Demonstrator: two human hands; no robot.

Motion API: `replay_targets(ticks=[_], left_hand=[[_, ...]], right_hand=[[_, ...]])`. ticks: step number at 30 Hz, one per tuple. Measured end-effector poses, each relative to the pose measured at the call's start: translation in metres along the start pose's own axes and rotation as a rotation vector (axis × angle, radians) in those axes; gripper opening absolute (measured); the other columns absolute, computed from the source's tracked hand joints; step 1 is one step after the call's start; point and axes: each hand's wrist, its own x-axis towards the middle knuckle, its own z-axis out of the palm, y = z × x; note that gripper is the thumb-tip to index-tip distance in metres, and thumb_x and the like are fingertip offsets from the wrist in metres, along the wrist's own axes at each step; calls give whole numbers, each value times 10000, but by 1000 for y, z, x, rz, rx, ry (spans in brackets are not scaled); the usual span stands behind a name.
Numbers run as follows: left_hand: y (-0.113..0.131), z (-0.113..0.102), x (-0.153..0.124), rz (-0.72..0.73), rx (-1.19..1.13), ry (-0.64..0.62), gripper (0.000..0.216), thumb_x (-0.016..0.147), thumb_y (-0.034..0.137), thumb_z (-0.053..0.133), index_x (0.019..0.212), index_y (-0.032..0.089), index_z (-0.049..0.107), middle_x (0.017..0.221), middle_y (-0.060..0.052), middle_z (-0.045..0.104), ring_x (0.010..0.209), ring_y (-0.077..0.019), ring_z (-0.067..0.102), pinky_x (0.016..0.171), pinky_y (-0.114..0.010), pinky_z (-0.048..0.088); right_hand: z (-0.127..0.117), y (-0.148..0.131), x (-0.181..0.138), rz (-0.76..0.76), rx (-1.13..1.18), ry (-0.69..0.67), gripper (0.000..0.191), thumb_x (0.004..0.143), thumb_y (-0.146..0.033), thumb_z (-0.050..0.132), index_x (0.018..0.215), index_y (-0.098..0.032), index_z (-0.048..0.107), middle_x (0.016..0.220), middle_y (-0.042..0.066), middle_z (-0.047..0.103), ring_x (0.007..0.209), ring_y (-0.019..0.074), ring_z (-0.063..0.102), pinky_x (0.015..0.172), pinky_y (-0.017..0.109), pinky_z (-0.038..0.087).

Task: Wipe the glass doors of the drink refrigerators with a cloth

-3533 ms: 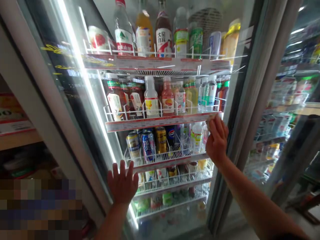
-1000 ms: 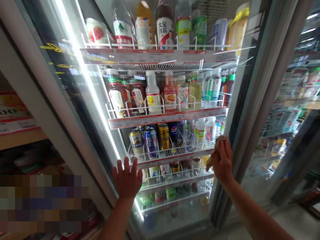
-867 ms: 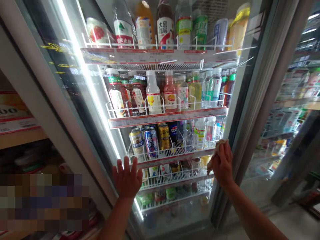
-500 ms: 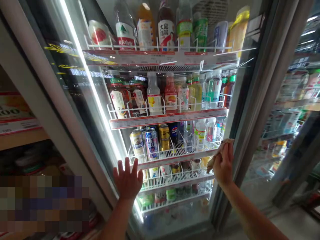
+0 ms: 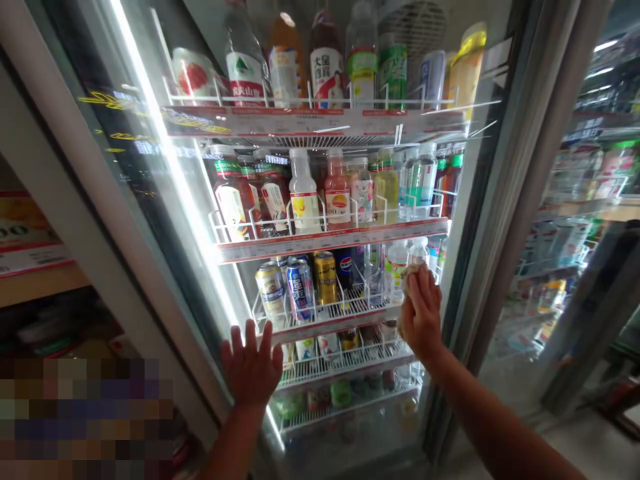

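Observation:
A glass fridge door [image 5: 350,433] stands before me, with shelves of drinks behind it. My left hand [image 5: 251,367] lies against the lower left of the glass, fingers spread, holding nothing. My right hand [image 5: 423,313] presses a light-brown cloth [image 5: 406,287] to the glass on the right side, its fingers closed over it; most of the cloth is hidden under the palm. Behind the glass near my right hand are clear bottles [image 5: 397,263]. Cans, among them a blue can [image 5: 300,288] and a gold can [image 5: 326,277], stand above my left hand.
A grey metal door frame [image 5: 493,220] runs along the right, and another frame [image 5: 115,253] along the left. A bright light strip [image 5: 165,143] lines the left inside. Further right is another drinks cooler [image 5: 575,200]. A blurred patch covers the lower left.
My right hand has moved left across the glass with the cloth, away from the right frame. My left hand has stayed in nearly the same spot, and the view has shifted slightly.

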Motion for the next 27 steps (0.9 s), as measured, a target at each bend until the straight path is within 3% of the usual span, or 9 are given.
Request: replay_targets(ticks=[4,10,18,22,27], left_hand=[[1,-1,3,22,13,25,692,970,299,547,1596,237,259,1670,-70,182,1552,-301,137,1271,-493,115],[2,-1,5,33,19,30,693,967,281,557,1593,229,266,1665,-84,193,1552,-301,137,1270,-493,117],[2,-2,3,32,28,24,693,966,277,562,1591,219,270,1660,-96,206,1547,-321,152,1266,-513,133],[3,-3,4,30,35,24,691,969,284,559,1593,228,266,1659,-99,209,1546,-323,154,1258,-531,150],[1,-2,1,19,44,13,694,966,283,563,1593,245,266,1661,-92,208,1546,-321,158,1254,-530,164]], right_hand=[[6,-16,15,-35,-7,-9,714,977,-64,431,1601,-331,208,1658,6,285,1540,245,260,1272,507,233],[13,-59,2,-236,54,-167,704,964,-55,449,1601,-262,230,1635,-4,326,1548,203,231,1301,422,151],[27,-95,16,-252,93,-164,712,959,-77,442,1606,-257,203,1567,-2,458,1553,177,213,1308,413,97],[34,-117,15,-359,118,-239,698,943,-107,475,1596,-221,253,1545,0,493,1561,176,191,1314,418,35],[43,-144,18,-400,105,-230,580,952,-126,447,1525,-208,423,1572,-41,448,1567,174,165,1315,407,-18]])
